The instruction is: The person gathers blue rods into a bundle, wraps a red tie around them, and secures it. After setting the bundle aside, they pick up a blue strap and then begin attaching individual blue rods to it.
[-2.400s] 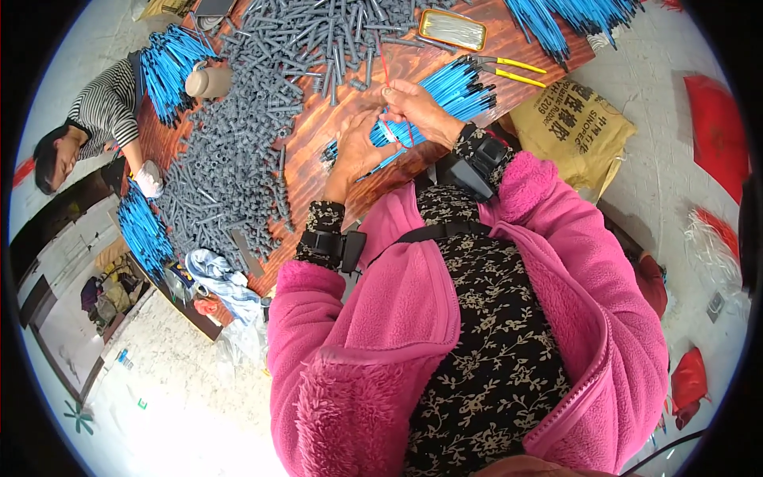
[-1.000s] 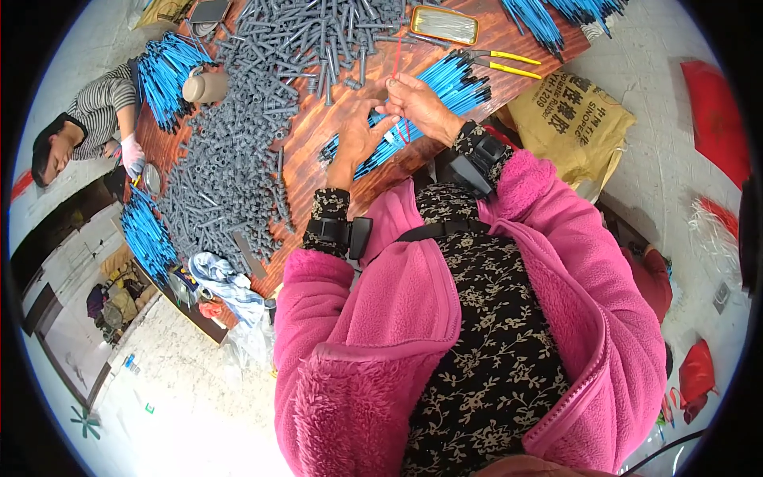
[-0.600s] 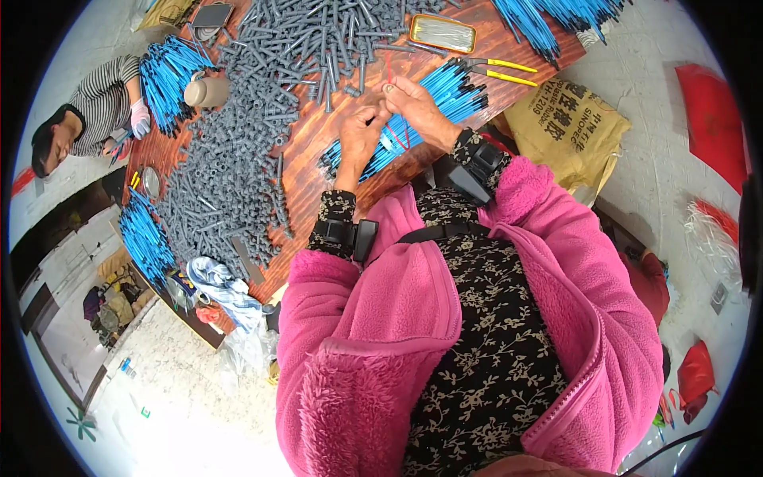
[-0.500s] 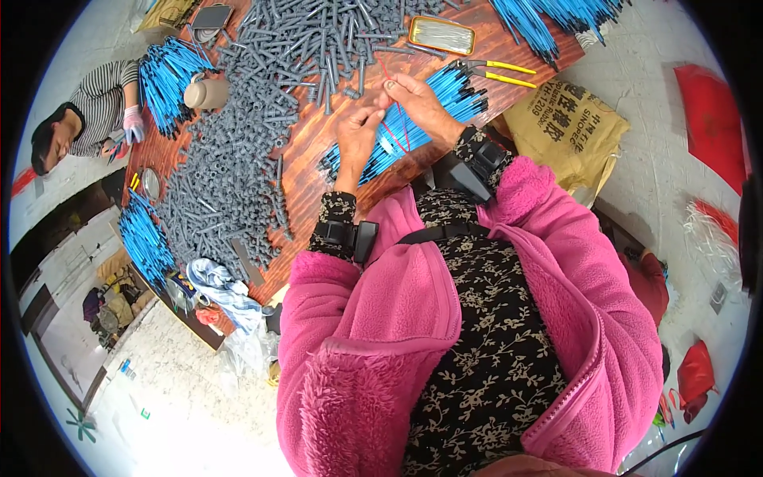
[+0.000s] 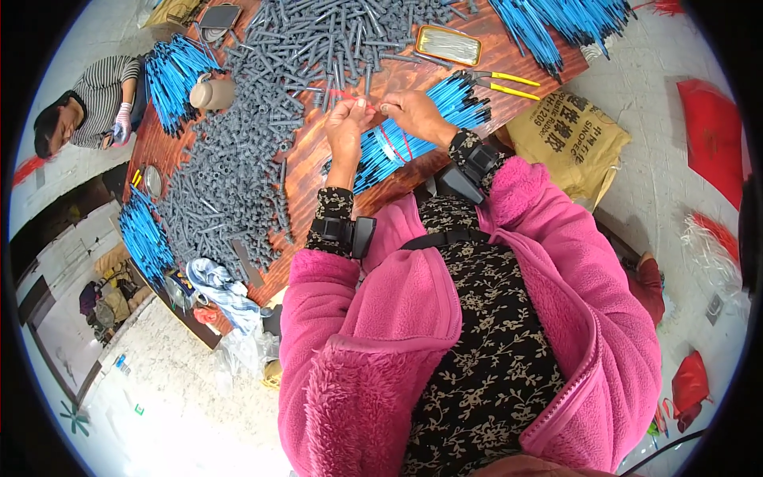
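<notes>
A bundle of thin blue rods with black ends lies on the wooden table in front of me. Red string loops around its middle, and clear wrap seems to band it there too. Just above the bundle, my left hand is closed in a pinch on the string, whose loose end sticks out past the fingertips. Close to its right, my right hand is also closed, thumb and fingers pinching the same string. The exact crossing of the string between the fingertips is too small to make out.
Grey plastic bolt-shaped parts heap across the table. Yellow-handled pliers and a tin of thin pale pieces lie beyond the bundle. More blue rods sit at the far right. A gloved co-worker is at the left.
My hands, wider apart before with the string drawn upward, have come closer together. My left hand has moved up and the right one down a little; the string end now points left.
</notes>
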`<state>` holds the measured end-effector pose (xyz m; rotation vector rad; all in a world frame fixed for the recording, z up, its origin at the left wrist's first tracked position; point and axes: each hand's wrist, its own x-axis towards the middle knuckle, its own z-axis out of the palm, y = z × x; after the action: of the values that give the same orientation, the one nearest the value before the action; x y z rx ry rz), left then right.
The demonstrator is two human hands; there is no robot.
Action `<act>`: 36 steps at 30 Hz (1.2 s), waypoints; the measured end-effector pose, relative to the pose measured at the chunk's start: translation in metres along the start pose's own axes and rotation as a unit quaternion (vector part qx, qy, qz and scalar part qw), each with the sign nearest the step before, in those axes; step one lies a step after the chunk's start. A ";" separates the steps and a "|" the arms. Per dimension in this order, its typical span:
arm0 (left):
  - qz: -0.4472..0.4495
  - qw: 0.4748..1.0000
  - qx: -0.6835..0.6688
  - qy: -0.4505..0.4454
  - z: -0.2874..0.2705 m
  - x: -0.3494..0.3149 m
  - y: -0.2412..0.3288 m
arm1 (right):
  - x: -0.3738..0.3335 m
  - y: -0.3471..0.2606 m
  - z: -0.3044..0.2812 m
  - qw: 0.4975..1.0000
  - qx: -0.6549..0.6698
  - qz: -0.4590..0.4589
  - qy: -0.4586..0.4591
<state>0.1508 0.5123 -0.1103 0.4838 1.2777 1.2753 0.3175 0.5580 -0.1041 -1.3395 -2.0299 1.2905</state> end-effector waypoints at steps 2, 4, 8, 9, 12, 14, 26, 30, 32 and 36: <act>0.007 1.000 0.003 0.003 0.000 0.000 0.003 | -0.001 -0.001 0.001 1.000 -0.009 -0.014 0.007; 0.006 1.000 0.014 0.008 -0.002 0.002 0.004 | -0.005 -0.003 0.001 0.997 -0.040 -0.055 0.037; 0.039 0.997 0.067 -0.022 0.004 -0.001 0.002 | -0.009 -0.008 0.003 0.995 -0.085 -0.051 0.033; 0.056 0.994 0.090 -0.038 0.007 -0.002 0.003 | -0.009 -0.008 0.003 0.994 -0.100 -0.039 0.023; 0.050 0.994 0.087 -0.040 0.010 -0.008 0.004 | -0.010 -0.007 0.002 0.998 -0.059 -0.024 0.000; 0.046 0.994 0.085 -0.042 0.012 -0.011 0.006 | -0.010 -0.005 0.001 0.999 -0.039 -0.015 -0.010; 0.070 0.749 0.633 -0.182 0.015 -0.051 -0.014 | -0.007 0.008 0.007 0.991 0.073 0.032 -0.104; 0.035 0.680 0.719 -0.139 0.026 -0.054 -0.028 | -0.004 0.016 0.022 0.926 0.316 0.148 -0.146; 0.043 0.655 0.742 -0.132 0.027 -0.053 -0.035 | -0.016 0.017 0.030 0.896 0.384 0.194 -0.113; 0.033 0.652 0.746 -0.129 0.010 -0.051 -0.050 | -0.036 0.012 0.034 0.871 0.426 0.217 -0.118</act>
<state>0.1918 0.4554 -0.1280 1.7880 1.8306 -0.1589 0.3161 0.5119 -0.1259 -1.2281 -0.9953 2.2711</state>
